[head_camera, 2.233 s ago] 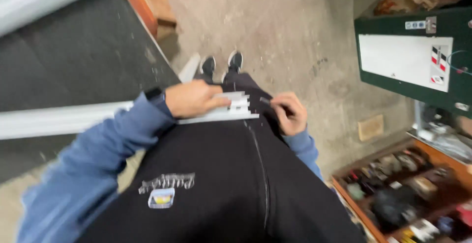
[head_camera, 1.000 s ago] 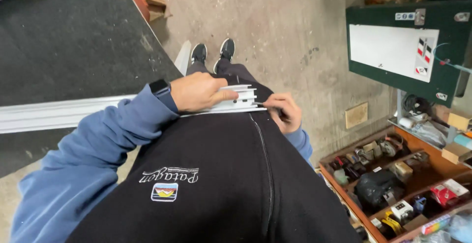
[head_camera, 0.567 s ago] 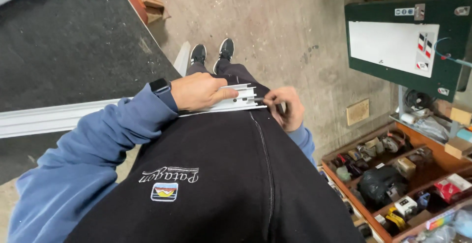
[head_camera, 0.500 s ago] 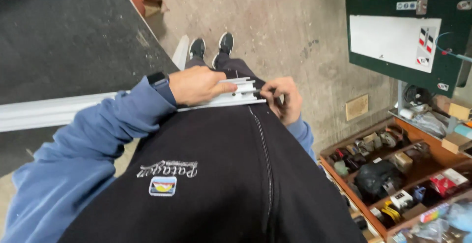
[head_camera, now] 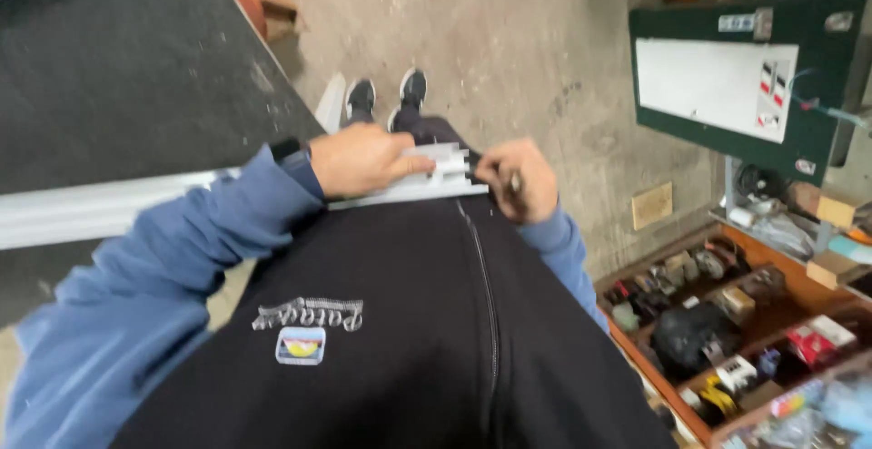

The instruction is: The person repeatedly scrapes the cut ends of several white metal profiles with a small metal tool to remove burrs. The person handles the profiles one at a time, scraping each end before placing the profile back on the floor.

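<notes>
Aluminium rail braced against the waist

The long, pale, grooved aluminium rail (head_camera: 400, 190) ran from the dark bench (head_camera: 118, 77) to the person's waist. The left hand (head_camera: 363, 158) lay flat on its end, fingers pressing down. The right hand (head_camera: 518, 181) curled at the rail's tip, pinching something too small to identify
</notes>
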